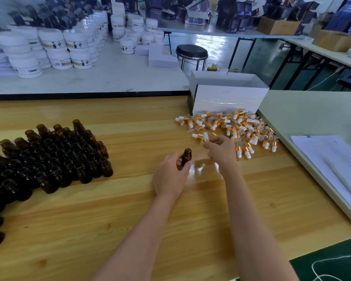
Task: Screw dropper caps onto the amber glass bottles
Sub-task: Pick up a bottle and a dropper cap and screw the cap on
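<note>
Wooden table, amber bottle in left hand

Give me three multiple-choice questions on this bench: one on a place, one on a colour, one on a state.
1. Where do the dropper caps lie relative to the white box? A in front of it; B inside it; C on top of it.
2. What colour are their collars? A silver; B gold; C black.
3. The bottle that the left hand holds is: A capped; B uncapped; C lying flat.
Answers: 1 A, the pile lies before the box. 2 B, gold rings under white bulbs. 3 B, its neck is bare.
</note>
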